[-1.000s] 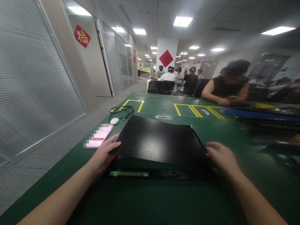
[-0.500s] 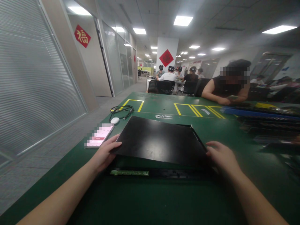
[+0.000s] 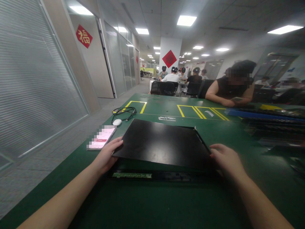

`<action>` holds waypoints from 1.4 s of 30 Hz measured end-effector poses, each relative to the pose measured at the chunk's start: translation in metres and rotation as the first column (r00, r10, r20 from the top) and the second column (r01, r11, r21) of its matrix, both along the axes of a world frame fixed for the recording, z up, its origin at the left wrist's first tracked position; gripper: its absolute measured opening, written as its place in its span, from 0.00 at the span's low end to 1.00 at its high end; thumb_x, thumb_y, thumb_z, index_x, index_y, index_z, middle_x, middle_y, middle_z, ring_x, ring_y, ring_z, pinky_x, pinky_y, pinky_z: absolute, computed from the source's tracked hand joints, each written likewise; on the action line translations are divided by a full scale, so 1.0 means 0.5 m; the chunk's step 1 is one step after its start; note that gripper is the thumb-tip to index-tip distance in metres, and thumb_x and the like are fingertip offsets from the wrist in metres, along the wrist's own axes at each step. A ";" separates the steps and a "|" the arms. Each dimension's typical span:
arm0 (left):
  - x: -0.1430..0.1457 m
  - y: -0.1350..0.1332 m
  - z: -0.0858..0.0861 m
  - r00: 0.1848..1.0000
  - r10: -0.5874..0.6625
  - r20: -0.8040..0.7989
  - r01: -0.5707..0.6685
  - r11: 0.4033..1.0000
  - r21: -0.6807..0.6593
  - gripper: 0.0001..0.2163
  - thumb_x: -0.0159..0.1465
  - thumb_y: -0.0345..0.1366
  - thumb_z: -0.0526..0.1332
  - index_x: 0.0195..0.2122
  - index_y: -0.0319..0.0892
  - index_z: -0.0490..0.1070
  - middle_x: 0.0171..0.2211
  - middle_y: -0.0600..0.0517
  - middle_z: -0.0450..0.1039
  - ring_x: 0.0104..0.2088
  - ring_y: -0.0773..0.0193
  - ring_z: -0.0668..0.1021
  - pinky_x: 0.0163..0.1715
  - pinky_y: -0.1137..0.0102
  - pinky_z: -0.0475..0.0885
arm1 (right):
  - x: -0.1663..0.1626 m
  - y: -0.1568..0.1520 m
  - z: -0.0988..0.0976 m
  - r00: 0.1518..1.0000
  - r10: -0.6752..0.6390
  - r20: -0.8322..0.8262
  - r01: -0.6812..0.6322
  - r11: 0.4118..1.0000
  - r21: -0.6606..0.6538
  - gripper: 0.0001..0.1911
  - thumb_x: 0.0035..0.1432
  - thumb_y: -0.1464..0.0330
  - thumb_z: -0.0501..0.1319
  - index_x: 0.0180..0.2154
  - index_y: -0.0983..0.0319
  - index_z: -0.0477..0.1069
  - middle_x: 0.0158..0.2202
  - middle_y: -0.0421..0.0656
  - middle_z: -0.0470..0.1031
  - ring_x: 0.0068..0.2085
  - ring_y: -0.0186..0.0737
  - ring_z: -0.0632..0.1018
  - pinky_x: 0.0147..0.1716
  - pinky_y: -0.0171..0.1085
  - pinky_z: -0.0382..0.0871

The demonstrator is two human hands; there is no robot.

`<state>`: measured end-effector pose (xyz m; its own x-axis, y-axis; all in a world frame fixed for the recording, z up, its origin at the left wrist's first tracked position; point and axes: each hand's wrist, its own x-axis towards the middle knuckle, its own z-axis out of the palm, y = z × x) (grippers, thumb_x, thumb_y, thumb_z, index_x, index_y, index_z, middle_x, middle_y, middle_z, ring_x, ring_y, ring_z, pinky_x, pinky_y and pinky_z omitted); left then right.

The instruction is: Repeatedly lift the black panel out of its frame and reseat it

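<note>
A glossy black flat panel (image 3: 157, 143), which looks like a display screen, lies tilted above the table between my hands. My left hand (image 3: 108, 156) grips its left edge, thumb on top and fingers underneath. At the right edge, my right hand (image 3: 224, 157) pinches the panel's side; some of its fingertips are hidden. Under the panel's near edge shows a dark frame (image 3: 176, 176) with a narrow green circuit board (image 3: 132, 175) on its left part. The panel's near edge is raised apart from this frame.
On the green table (image 3: 152, 206), a phone (image 3: 102, 138), a white mouse-like object (image 3: 117, 122) and a coiled black cable (image 3: 126, 112) lie to the left. Stacked dark parts (image 3: 274, 127) stand at right. A person (image 3: 230, 89) leans on the far edge.
My left hand and the panel's near left corner have shifted slightly, the thumb a little higher along the edge. My right hand has hardly moved.
</note>
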<state>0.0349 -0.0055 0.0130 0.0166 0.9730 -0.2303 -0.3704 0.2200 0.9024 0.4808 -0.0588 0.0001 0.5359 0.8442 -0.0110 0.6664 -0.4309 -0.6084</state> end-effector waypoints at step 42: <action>0.001 -0.004 -0.004 0.993 -0.099 -0.069 0.103 0.993 0.053 0.20 0.50 0.31 0.72 0.45 0.39 0.79 0.38 0.45 0.83 0.38 0.54 0.84 0.33 0.71 0.77 | -0.006 -0.004 -0.002 0.999 0.042 -0.022 -0.040 0.995 0.091 0.17 0.54 0.59 0.57 0.40 0.60 0.79 0.31 0.45 0.83 0.30 0.44 0.80 0.29 0.38 0.69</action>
